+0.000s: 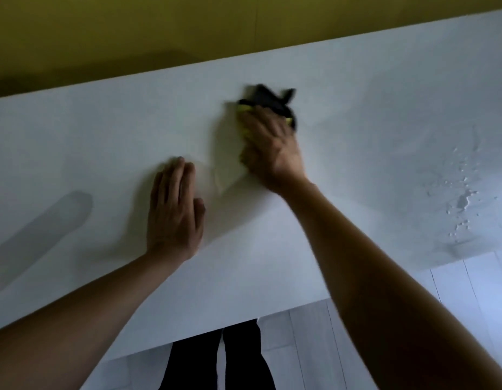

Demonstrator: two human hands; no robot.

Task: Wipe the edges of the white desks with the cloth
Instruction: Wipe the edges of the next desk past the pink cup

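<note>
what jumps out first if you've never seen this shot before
The right hand near the middle of the white desk draws the eye first, pressing a blurred black and yellow cloth onto the surface. To its left, the left hand lies flat on the desk, fingers straight. At the right end, water drops glisten on the desk, and a yellow wall runs behind it.

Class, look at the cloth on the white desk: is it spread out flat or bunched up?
Bunched up. The cloth sits crumpled under the right hand, black folds sticking up past the fingers and yellow showing beneath.
</note>
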